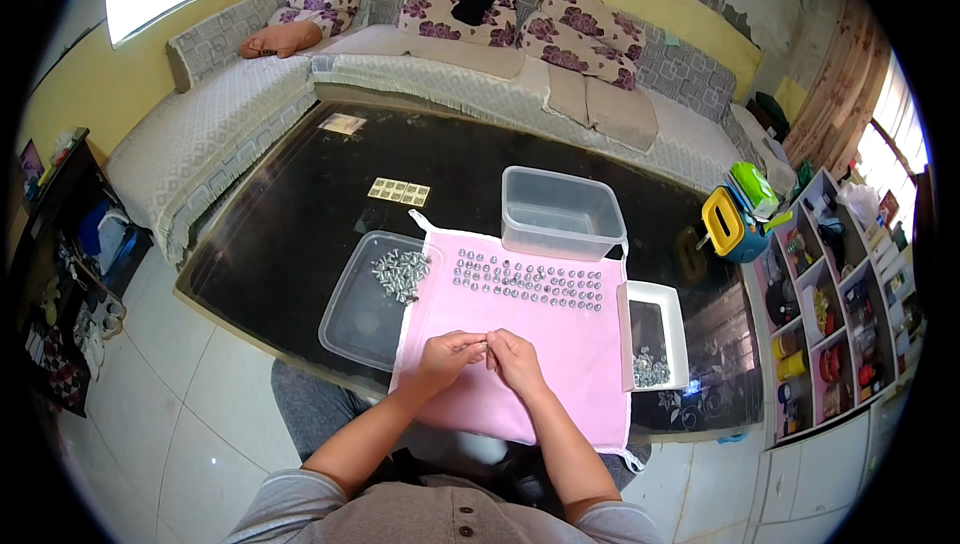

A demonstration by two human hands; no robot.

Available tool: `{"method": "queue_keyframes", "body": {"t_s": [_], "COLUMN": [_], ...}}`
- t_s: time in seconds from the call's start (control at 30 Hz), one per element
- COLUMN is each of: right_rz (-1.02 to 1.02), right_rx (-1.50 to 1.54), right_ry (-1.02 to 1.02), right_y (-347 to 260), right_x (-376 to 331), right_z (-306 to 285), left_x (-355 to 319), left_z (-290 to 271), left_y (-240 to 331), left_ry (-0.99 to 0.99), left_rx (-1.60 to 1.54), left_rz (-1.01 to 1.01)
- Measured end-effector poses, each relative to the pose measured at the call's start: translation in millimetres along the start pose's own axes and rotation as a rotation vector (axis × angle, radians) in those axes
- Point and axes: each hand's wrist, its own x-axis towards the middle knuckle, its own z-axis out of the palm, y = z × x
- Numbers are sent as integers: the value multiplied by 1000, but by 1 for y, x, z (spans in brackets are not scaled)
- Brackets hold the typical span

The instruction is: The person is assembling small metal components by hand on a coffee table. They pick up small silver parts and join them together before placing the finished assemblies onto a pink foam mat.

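Observation:
Over the near part of a pink cloth (560, 364), my left hand (448, 358) and my right hand (514, 356) meet with fingertips pinched together. Whatever sits between the fingers is too small and covered to make out. Beyond them, several rows of small round metal pieces (527, 281) stand on the cloth. A heap of silvery screws (401, 274) lies in a shallow see-through plastic lid (355, 329) on the left, partly beside the cloth. On the right, a white open box (676, 329) holds small metal pieces (651, 369) that look like nuts.
A see-through plastic tub (562, 236) stands at the cloth's far edge. The black glossy table (310, 194) also bears a yellowish card (399, 192) and a blue-and-yellow container (728, 224). A sofa (440, 69) runs along the back; crowded shelves (822, 294) stand right.

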Motion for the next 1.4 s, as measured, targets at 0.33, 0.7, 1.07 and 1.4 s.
{"method": "queue_keyframes", "body": {"t_s": [0.33,0.7,1.07,1.4], "right_rz": [41,-90,-30,77], "right_rx": [61,161,198,288], "right_ry": [29,97,78,-7], "right_y": [-7,2,-9,-14], "right_x": [-5,-2,-5,-1], "right_z": [2,5,2,0], "left_x": [-2,0,-1,-1], "left_z": [-1,3,1,-2], "left_y": [-1,10,16,11], "left_ry": [-1,14,33,27], "left_rx": [-18,-47,91,117], "left_rz": [-2,4,106,149]}}
